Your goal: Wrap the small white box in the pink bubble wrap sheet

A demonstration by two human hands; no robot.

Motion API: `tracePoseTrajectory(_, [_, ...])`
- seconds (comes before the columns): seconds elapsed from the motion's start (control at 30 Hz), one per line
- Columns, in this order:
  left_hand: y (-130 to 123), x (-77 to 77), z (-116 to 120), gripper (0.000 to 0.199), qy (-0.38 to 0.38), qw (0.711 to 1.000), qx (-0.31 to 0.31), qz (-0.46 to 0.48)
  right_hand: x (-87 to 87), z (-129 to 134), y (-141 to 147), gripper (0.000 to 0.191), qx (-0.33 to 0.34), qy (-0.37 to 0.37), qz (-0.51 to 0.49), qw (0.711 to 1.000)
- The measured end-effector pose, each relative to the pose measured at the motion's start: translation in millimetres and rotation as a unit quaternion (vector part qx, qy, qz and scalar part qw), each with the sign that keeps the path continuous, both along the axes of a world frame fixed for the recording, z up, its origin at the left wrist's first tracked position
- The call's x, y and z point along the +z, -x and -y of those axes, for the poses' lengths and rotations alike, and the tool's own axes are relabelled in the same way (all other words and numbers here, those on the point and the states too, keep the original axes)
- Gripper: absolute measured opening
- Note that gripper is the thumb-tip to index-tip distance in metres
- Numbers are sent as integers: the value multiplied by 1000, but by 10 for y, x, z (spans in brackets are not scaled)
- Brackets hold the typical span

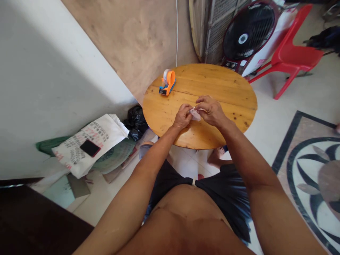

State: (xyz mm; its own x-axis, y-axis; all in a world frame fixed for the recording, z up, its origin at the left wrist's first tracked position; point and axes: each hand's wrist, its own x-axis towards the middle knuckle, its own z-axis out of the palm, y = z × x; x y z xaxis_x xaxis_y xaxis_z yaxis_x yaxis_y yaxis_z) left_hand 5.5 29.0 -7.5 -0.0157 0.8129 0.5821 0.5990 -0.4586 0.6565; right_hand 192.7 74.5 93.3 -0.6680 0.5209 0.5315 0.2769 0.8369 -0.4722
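Observation:
A small, whitish, thin piece (196, 114), paper or clear plastic, I cannot tell which, is held between my two hands above the round wooden table (225, 79). My left hand (183, 116) pinches its left edge with the fingers curled. At its upper right, my right hand (211, 110) grips it between thumb and fingertips, the other fingers bent over it. Farther back on the left of the table stands an orange and blue tape dispenser (168, 84) with a roll of tape in it, touched by neither hand.
A black fan (249, 32) and a red chair (300, 53) stand beyond the table's right side. To the left, a phone (90, 147) lies on a printed white sack (111, 131), beside a black plastic bag (136, 122). A white cord (176, 35) hangs along the wall.

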Motion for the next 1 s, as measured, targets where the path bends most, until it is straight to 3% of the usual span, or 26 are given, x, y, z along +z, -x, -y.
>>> tracePoseTrajectory(0.2, [7,-37,-24,33,-11,1000,-14,25,33,-94,92,22,-5,-107,113,988])
tracePoseTrajectory(0.57, [30,-101,-56,38,-28,999,-20,14,158,-82,182,21,3,-125,190,974])
tracePoseTrajectory(0.8, [9,-92,-59,33,-40,999,-20,12,213,-166,67,15,73,-69,210,973])
tracePoseTrajectory(1.0, [-6,-105,-72,29,-47,998,-23,18,340,-284,53,15,134,9,281,950])
